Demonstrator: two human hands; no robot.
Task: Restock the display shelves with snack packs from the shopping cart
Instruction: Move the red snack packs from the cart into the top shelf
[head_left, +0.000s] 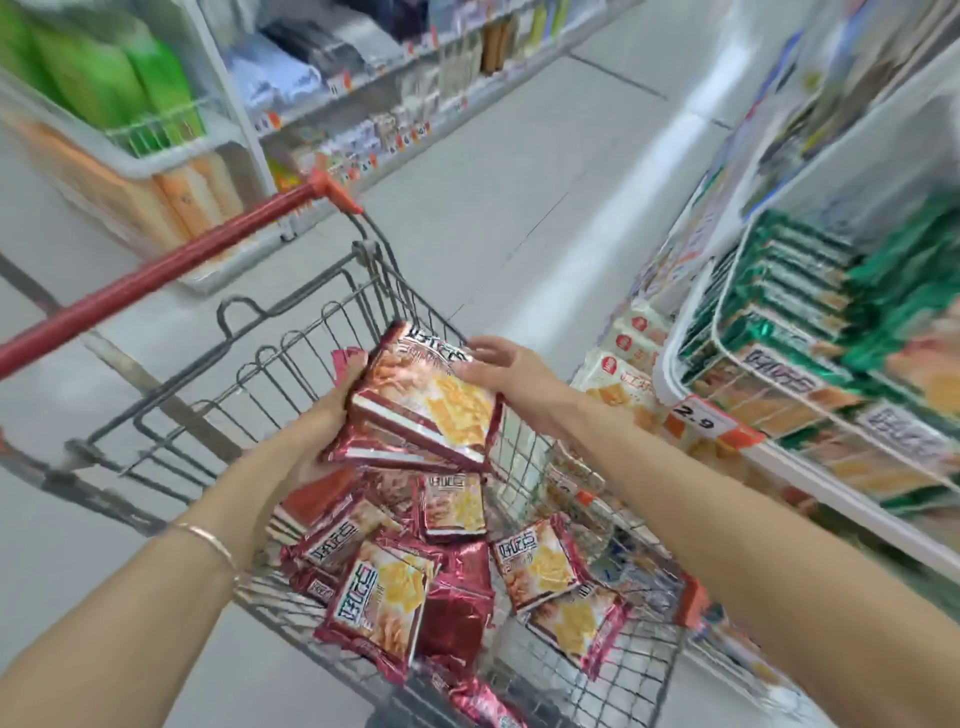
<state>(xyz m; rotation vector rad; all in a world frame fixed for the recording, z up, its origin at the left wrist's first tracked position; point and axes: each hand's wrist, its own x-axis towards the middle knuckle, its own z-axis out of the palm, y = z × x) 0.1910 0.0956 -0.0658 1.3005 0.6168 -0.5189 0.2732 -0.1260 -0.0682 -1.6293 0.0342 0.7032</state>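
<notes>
A stack of red snack packs (426, 402) hangs above the wire shopping cart (291, 364). My left hand (332, 415) grips the stack from its left side and underneath. My right hand (498, 369) holds the top pack at its far right edge, fingers over the top. Several more red snack packs (395, 587) lie loose in the cart's basket below. To the right, the display shelf (779, 447) holds rows of green-edged snack packs (789, 322) behind a wire rail.
The cart's red handle (171, 265) runs across the left. A price tag reading 2.9 (698, 415) sits on the shelf edge. Yellow packs (618, 384) fill a lower shelf. Another shelving unit (218, 130) stands across the grey aisle floor.
</notes>
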